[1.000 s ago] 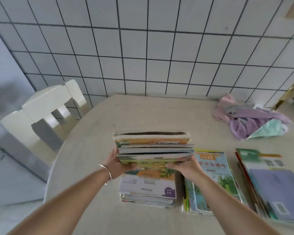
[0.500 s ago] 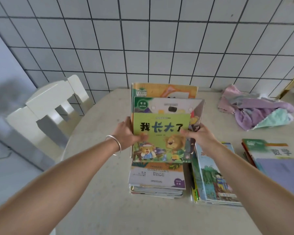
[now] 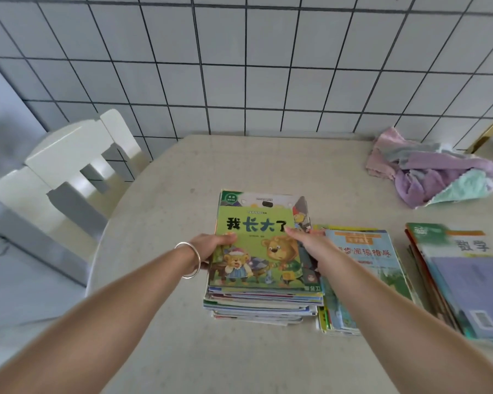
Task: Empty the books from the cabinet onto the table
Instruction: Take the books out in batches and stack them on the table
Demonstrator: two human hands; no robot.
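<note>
Head view, pale beige stone-look bench [image 3: 160, 351] with a rounded left edge, pushed against a white tiled wall [image 3: 268, 66] with dark grout. Three stacks of books sit on it. The middle stack of thin paperback children's books [image 3: 261, 304] is topped by a green picture book with cartoon bears and large Chinese characters on the cover [image 3: 258, 245], lying flat, slightly askew from the books under it.

Left hand [image 3: 211, 247], silver bangle [image 3: 191, 260] on the wrist, is at the green book's left edge: thumb on top of the cover, other fingers hidden at the edge, so the grip looks like a pinch on the book's side. Right hand [image 3: 310, 245] lies over the right edge of the same book, fingers stretched fairly straight along the cover, grip wide, resting rather than clutching.

Just beside on the right, touching or nearly so, a lower stack topped by a blue-green paperback reading guide with an orange title band [image 3: 367, 257]; the right forearm crosses it. Further right, a third stack topped by a green and purple maths textbook [image 3: 461, 277], blurred.

Back right of the bench: a crumpled heap of pink, purple and mint cloths [image 3: 427, 177]. Left of the bench: a cream wooden chair [image 3: 66, 166].
</note>
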